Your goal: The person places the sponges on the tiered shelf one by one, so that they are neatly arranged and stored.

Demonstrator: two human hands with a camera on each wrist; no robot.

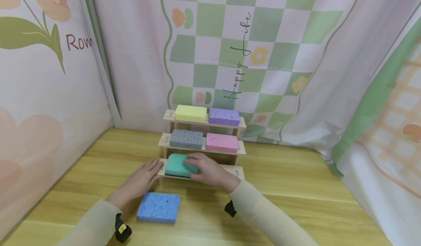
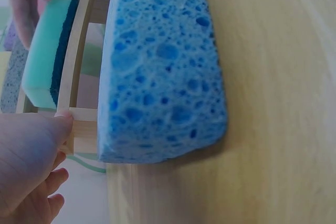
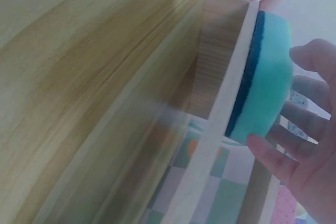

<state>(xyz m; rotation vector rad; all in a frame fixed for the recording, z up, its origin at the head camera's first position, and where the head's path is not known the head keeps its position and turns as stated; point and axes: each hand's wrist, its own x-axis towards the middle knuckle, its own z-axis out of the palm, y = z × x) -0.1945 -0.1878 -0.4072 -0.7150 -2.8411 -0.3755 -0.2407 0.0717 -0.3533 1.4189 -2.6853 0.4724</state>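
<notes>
A teal sponge (image 1: 179, 165) with a dark scouring side underneath lies on the lowest step of a small wooden tiered rack (image 1: 235, 170), toward its left end. My right hand (image 1: 208, 171) holds the sponge's right part, thumb at the front corner and fingers over the top and back, as the right wrist view also shows. My left hand (image 1: 141, 178) rests with extended fingers against the left end of that step, its thumb touching the wooden edge in the left wrist view. Just in front of the left hand, a blue porous sponge (image 1: 158, 207) lies flat on the table.
On the middle step sit a grey sponge (image 1: 186, 139) and a pink sponge (image 1: 222, 142). The top step bears a yellow sponge (image 1: 190, 113) and a purple sponge (image 1: 224, 117). Behind the wooden table (image 1: 296, 187) hangs a patterned curtain (image 1: 210, 52), with fabric on both sides.
</notes>
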